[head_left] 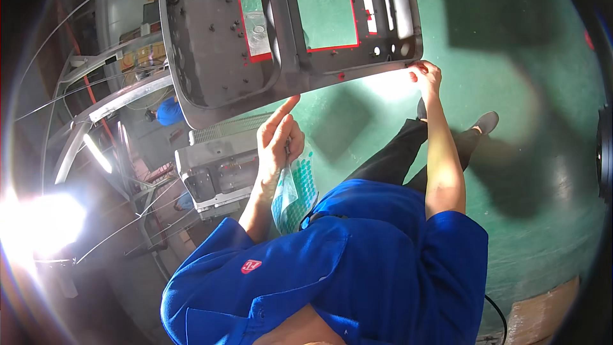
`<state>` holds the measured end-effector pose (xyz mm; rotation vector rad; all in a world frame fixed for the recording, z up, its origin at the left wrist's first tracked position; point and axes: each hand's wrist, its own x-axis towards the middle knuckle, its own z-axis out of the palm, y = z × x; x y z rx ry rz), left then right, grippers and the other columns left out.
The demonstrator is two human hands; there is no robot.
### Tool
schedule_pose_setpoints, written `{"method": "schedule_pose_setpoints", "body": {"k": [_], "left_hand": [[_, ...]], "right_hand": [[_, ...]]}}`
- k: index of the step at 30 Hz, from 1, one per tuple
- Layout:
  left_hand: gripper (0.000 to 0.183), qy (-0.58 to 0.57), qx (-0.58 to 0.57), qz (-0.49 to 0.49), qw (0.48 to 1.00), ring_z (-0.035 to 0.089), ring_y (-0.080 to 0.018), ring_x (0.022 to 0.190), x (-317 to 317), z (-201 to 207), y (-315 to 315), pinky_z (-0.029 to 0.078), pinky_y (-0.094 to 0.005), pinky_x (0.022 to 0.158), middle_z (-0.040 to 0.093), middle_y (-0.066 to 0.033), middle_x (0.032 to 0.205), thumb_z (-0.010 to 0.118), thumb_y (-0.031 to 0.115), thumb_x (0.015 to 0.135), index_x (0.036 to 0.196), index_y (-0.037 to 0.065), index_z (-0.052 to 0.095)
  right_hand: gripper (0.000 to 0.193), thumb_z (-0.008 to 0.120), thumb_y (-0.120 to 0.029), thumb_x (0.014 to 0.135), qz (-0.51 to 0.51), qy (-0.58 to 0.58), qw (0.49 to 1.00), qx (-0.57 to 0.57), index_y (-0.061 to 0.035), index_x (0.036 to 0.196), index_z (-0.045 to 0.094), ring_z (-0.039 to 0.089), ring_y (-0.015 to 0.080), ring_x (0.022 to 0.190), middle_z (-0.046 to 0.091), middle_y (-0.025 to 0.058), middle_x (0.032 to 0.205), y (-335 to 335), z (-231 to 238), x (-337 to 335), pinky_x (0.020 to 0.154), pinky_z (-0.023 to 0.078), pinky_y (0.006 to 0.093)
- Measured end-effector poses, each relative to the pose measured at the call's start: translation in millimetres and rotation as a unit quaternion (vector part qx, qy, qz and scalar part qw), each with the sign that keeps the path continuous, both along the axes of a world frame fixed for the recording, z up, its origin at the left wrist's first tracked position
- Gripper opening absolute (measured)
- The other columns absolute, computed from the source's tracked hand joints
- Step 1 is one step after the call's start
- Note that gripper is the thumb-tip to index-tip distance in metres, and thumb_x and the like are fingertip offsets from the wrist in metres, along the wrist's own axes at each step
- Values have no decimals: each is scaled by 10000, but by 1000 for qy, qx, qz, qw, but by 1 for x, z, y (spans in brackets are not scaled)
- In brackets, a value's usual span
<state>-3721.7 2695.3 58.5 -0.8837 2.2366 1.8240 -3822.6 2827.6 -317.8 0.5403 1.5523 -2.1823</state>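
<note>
I'd do well to use a light, even touch along the near edge of the dark panel (300,78) in front of me. My left hand (280,139) curls round a teal-dotted sheet (297,190), forefinger straight towards that edge; my right hand (430,78) meets its corner, whether pinching I cannot tell

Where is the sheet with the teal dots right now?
In the head view, left of centre: the teal-dotted sheet hangs just below the left hand, beside the blue shirt.
</note>
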Motion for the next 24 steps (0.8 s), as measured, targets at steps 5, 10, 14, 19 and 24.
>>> {"method": "schedule_pose_setpoints", "body": {"k": [5, 10, 14, 19, 24], "left_hand": [[383, -1, 4, 3, 1000, 298, -57, 360, 0, -2, -3, 249, -209, 366, 358, 6, 474, 401, 135, 948, 1294, -27, 403], [390, 11, -9, 1, 1000, 303, -59, 360, 3, -8, -9, 239, -208, 366, 380, 2, 474, 419, 157, 944, 1285, -32, 411], [397, -2, -5, -10, 1000, 310, -57, 357, 0, -2, -7, 241, -206, 361, 387, 3, 474, 429, 175, 944, 1286, -27, 414], [381, -2, -2, 9, 1000, 291, -55, 340, 0, -5, -8, 264, -197, 349, 351, 12, 474, 386, 148, 954, 1288, -34, 407], [375, -9, -2, 19, 1000, 294, -57, 340, -2, -7, -11, 256, -197, 342, 348, 12, 476, 387, 150, 954, 1284, -27, 416]], "right_hand": [[45, 613, 12, 717, 15, 81, 990, 112, 34, 755, 622, 505, 96, 482, 588, 51, 611, 2, -5, 2, 438, 391, 222], [69, 637, -37, 755, 4, -4, 998, -58, 13, 796, 613, 559, 101, 552, 606, 47, 665, 1, -11, 7, 494, 449, 218], [78, 647, -17, 731, -33, -30, 997, -62, 15, 787, 603, 556, 98, 525, 612, 53, 643, -3, 2, 12, 480, 440, 209], [46, 624, -36, 729, -1, 64, 997, 35, 7, 737, 610, 511, 101, 468, 591, 49, 587, -10, -9, 17, 445, 404, 236], [64, 635, -65, 747, 41, 58, 995, 77, -4, 762, 626, 510, 111, 453, 600, 37, 599, -11, -15, 17, 430, 397, 241]]}}
